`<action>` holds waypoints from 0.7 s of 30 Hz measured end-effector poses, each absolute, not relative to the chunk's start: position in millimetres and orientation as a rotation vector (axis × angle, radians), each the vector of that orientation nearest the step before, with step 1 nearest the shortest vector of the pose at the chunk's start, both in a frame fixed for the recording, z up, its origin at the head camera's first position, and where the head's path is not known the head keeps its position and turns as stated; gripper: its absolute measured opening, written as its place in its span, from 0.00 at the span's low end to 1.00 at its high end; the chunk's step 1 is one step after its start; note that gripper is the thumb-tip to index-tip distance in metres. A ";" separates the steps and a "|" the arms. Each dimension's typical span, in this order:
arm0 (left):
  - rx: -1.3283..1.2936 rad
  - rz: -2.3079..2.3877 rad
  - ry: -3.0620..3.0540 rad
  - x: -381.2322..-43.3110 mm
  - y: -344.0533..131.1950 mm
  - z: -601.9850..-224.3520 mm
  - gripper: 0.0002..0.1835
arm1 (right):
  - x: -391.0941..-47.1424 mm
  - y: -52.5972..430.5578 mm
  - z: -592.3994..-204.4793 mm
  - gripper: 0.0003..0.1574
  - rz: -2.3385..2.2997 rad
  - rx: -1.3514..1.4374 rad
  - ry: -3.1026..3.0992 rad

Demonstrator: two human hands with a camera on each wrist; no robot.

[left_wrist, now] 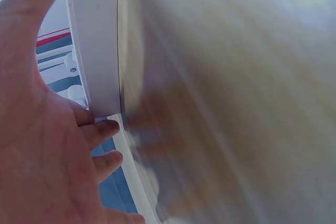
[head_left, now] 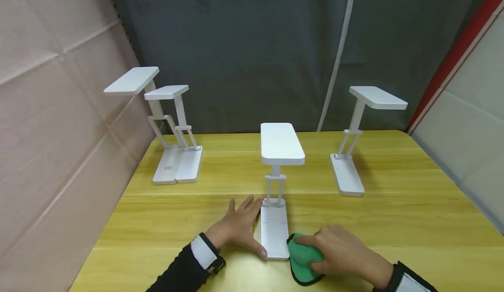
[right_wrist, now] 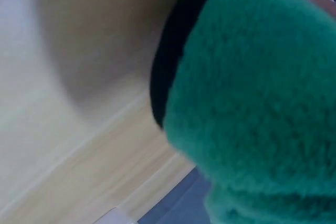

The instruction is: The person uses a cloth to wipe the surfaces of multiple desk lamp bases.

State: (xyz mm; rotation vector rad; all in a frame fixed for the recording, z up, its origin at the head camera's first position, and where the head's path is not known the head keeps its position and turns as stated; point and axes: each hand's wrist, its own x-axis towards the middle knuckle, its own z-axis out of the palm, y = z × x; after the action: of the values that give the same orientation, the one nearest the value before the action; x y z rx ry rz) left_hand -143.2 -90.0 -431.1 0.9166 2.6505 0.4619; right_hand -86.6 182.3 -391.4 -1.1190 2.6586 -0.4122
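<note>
A white folding desk lamp (head_left: 274, 228) stands upright at the middle of the table, its flat head level above the base. Along the base's left side my left hand (head_left: 240, 226) lies with fingers spread, thumb at the near corner and fingertips by the hinge end. In the left wrist view the base's side edge (left_wrist: 100, 45) runs between thumb and fingers. My right hand (head_left: 340, 250) grips a green cleaning cloth (head_left: 303, 259) with black edging, right beside the base's near right corner. The plush cloth (right_wrist: 257, 87) fills much of the right wrist view and hides most of the hand.
Two more white lamps (head_left: 189, 165) stand side by side at the back left of the wooden table (head_left: 220, 174). Another white lamp (head_left: 348, 176) is at the back right. A dark curtain (head_left: 236, 56) hangs behind the table, with pale panels on both sides.
</note>
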 end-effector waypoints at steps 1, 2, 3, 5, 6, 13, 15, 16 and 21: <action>0.913 0.460 2.648 -143.3 -90.6 -431.1 0.71 | -84.2 183.0 -391.0 0.28 -0.459 -1.154 2.609; 0.913 0.461 2.644 -143.4 -91.0 -431.3 0.71 | -81.5 183.4 -390.7 0.27 -0.505 -1.198 2.557; 0.914 0.465 2.640 -143.4 -91.2 -431.4 0.71 | -78.5 183.0 -390.9 0.26 -0.546 -1.241 2.505; 0.911 0.475 2.631 -143.4 -91.1 -431.9 0.71 | -72.4 178.9 -391.9 0.24 -0.645 -1.304 2.384; 0.906 0.476 2.625 -143.3 -90.8 -432.0 0.71 | -69.6 174.9 -393.6 0.23 -0.688 -1.323 2.330; 0.926 0.488 2.621 -143.6 -89.2 -431.8 0.69 | -63.3 142.1 -413.7 0.28 -0.673 -1.428 2.458; 0.936 0.493 2.616 -143.6 -88.5 -431.3 0.69 | -62.7 139.0 -418.0 0.28 -0.632 -1.446 2.538; 0.936 0.491 2.616 -143.3 -88.3 -430.9 0.69 | -62.5 138.8 -419.4 0.28 -0.610 -1.446 2.571; 0.923 0.459 2.642 -142.1 -88.4 -429.6 0.69 | -60.7 145.9 -418.5 0.27 -0.551 -1.384 2.644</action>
State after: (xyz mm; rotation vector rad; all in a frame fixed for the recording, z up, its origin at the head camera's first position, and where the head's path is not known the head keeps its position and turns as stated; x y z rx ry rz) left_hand -142.1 -88.4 -429.6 0.9234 2.6425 0.4593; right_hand -60.7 145.9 -418.5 -1.3837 2.6445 -0.5511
